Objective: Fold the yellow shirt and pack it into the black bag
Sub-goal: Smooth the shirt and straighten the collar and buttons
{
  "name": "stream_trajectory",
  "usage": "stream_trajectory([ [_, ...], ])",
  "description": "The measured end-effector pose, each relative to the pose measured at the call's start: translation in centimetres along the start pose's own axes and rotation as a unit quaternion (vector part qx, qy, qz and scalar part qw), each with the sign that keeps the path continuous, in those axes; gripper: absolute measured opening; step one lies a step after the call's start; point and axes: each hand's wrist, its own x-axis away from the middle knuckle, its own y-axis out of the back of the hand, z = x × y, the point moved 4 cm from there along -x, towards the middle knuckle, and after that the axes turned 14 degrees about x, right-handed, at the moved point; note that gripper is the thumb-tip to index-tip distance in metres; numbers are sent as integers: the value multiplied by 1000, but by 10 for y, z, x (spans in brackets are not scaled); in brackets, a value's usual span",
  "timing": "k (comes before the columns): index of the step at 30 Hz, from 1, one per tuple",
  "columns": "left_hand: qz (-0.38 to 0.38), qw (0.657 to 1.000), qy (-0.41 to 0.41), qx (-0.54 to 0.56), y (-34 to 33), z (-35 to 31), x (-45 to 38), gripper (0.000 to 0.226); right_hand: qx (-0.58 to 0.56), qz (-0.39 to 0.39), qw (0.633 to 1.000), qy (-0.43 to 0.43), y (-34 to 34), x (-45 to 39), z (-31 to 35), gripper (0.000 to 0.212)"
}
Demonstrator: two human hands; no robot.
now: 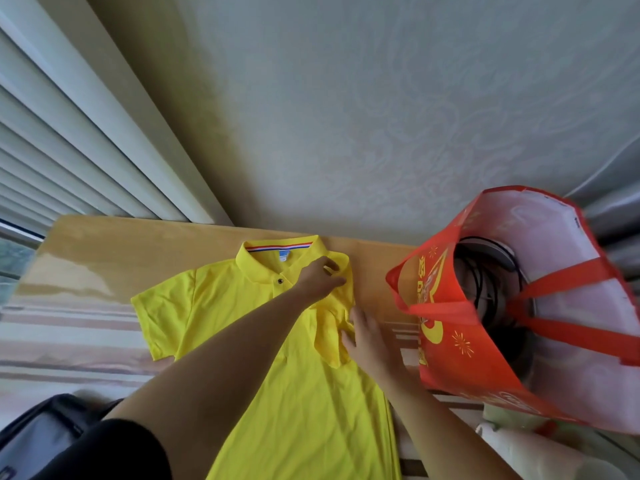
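The yellow shirt (242, 306), a polo with a striped collar, lies face up on the table (121, 244), collar towards the wall. Its right sleeve is folded inward over the chest; the left sleeve lies spread flat. My left hand (322, 277) reaches across the shirt and pinches the fabric at the right shoulder, just beside the collar. Lower down, my right hand (367, 336) rests with straight fingers on the folded-in sleeve at the shirt's right edge. The black bag (38, 438) sits at the lower left, partly cut off by the frame edge.
A large red tote bag (460, 344) stands open just right of the shirt, with dark cables and a round object inside. A patterned wall runs behind the table. Window blinds (52, 150) are at the left. A striped cloth (69, 334) covers the table's near part.
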Motion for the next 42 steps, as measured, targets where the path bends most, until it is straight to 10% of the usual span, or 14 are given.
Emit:
stream_trajectory([
  [7, 15, 998, -35, 55, -16, -30, -18, 25, -2, -55, 979, 194, 6, 14, 14, 22],
  [11, 99, 992, -4, 75, -23, -18, -25, 49, -86, -22, 989, 114, -10, 9, 14, 36],
  [17, 131, 988, -9, 75, -23, -14, -27, 70, -50, -33, 945, 322, 1, 22, 41, 25],
  [25, -82, 967, -124, -208, -5, -5, 1, 44, -31, -117, 985, -122, 27, -46, -9, 27],
  [29, -72, 956, -51, -279, 3, 19, 14, 48, -126, -21, 979, -157, 11, -85, -16, 57],
  [37, -111, 984, -3, -143, 32, 41, 10, 20, -50, 38, 979, -193, -4, -115, -41, 18],
  [42, -116, 983, -3, -143, 36, 51, 12, 20, -4, -16, 985, -170, 8, -111, -29, 33],
])
